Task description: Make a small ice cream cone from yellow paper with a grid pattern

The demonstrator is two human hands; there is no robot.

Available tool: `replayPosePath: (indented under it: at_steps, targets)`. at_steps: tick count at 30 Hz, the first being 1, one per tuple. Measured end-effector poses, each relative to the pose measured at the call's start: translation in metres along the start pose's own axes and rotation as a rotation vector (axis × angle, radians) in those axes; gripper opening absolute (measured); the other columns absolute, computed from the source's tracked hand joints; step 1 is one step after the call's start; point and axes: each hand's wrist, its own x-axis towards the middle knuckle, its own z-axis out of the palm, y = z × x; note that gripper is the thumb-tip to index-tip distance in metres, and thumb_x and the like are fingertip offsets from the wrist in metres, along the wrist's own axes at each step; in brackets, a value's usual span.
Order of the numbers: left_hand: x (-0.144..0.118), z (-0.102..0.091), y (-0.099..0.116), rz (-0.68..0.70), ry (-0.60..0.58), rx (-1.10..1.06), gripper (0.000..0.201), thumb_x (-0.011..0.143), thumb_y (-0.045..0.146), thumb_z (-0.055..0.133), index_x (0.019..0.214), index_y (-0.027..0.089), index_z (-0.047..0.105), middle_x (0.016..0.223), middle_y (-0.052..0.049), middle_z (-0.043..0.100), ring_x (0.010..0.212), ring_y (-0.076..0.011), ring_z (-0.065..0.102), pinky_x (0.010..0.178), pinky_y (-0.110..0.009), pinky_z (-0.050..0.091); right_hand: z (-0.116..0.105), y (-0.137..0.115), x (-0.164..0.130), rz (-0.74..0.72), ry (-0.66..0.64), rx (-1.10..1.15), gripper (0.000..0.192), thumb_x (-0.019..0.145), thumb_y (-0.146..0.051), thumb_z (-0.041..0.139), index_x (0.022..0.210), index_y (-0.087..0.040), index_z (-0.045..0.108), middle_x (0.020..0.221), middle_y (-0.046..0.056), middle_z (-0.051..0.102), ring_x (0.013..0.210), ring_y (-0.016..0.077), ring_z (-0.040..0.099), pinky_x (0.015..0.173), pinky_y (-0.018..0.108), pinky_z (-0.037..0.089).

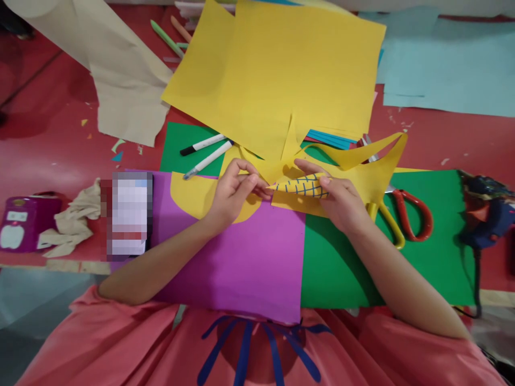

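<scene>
A yellow paper cone (303, 186) with a blue grid drawn on it lies sideways in my right hand (341, 198), pinched between thumb and fingers, its tip pointing left. My left hand (237, 190) is at the cone's tip, thumb and index finger bent toward each other; whether they hold anything is too small to tell. Beneath the hands are a purple sheet (241, 257) and a yellow cut-out with a curved edge (193, 198). Yellow scraps (358, 161) lie behind my right hand. Scissors with red and yellow handles (416, 214) rest to its right, partly covered.
Large yellow sheets (298, 64) cover the back middle. Two white markers (209, 158) lie on a green sheet (434, 257). A phone with a blurred screen (129, 214), crumpled beige paper (78, 220) and a purple box (26, 222) are left; a dark blue corded tool (491, 222) is right.
</scene>
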Motion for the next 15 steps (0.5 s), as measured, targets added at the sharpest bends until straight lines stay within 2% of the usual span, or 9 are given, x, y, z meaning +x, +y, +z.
replayPosePath:
  at_steps: [3, 7, 11, 13, 14, 15]
  targets:
    - [0.0035, 0.0009, 0.0030, 0.017, 0.051, 0.017, 0.032, 0.088, 0.046, 0.061, 0.080, 0.020, 0.043, 0.062, 0.003, 0.071, 0.053, -0.0116, 0.068, 0.053, -0.021, 0.056, -0.0005, 0.0007, 0.0007, -0.016, 0.017, 0.008, 0.023, 0.088, -0.040, 0.059, 0.084, -0.026, 0.077, 0.132, -0.002, 0.063, 0.133, 0.0267, 0.048, 0.116, 0.046, 0.033]
    - [-0.0003, -0.0012, 0.0049, 0.035, 0.068, 0.119, 0.035, 0.090, 0.050, 0.056, 0.075, 0.018, 0.052, 0.055, 0.002, 0.066, 0.046, -0.0096, 0.062, 0.047, -0.018, 0.051, -0.0007, 0.0013, 0.0012, -0.052, 0.017, 0.005, 0.023, 0.090, -0.036, 0.058, 0.083, -0.026, 0.078, 0.130, -0.001, 0.064, 0.131, 0.0261, 0.050, 0.115, 0.045, 0.035]
    - [-0.0045, -0.0048, 0.0034, 0.068, 0.088, 0.238, 0.049, 0.095, 0.043, 0.050, 0.053, 0.018, 0.049, 0.040, 0.004, 0.049, 0.035, -0.0048, 0.047, 0.039, -0.015, 0.040, 0.0000, 0.0007, 0.0003, -0.057, 0.028, 0.003, 0.023, 0.090, -0.034, 0.058, 0.083, -0.026, 0.078, 0.128, 0.000, 0.065, 0.130, 0.0266, 0.051, 0.114, 0.046, 0.037]
    - [-0.0048, -0.0046, 0.0028, 0.107, 0.097, 0.255, 0.035, 0.089, 0.039, 0.061, 0.061, 0.018, 0.055, 0.049, 0.004, 0.056, 0.042, -0.0048, 0.053, 0.043, -0.014, 0.043, 0.0002, 0.0003, 0.0000, -0.059, 0.033, 0.008, 0.023, 0.090, -0.035, 0.059, 0.083, -0.026, 0.078, 0.127, 0.000, 0.066, 0.129, 0.0268, 0.052, 0.113, 0.046, 0.037]
    - [-0.0050, -0.0040, 0.0026, 0.132, 0.087, 0.258, 0.022, 0.084, 0.036, 0.068, 0.073, 0.018, 0.060, 0.059, 0.004, 0.062, 0.050, -0.0060, 0.059, 0.048, -0.014, 0.048, 0.0003, 0.0001, -0.0001, -0.062, 0.039, 0.008, 0.022, 0.090, -0.035, 0.059, 0.083, -0.025, 0.078, 0.127, 0.000, 0.066, 0.128, 0.0269, 0.052, 0.113, 0.046, 0.038]
    - [-0.0055, -0.0031, 0.0026, 0.160, 0.066, 0.269, 0.018, 0.080, 0.033, 0.072, 0.085, 0.019, 0.063, 0.069, 0.003, 0.066, 0.060, -0.0076, 0.064, 0.055, -0.015, 0.052, 0.0003, 0.0000, -0.0001, -0.062, 0.044, 0.007, 0.022, 0.090, -0.036, 0.059, 0.084, -0.025, 0.078, 0.126, 0.000, 0.067, 0.128, 0.0269, 0.052, 0.113, 0.046, 0.038]
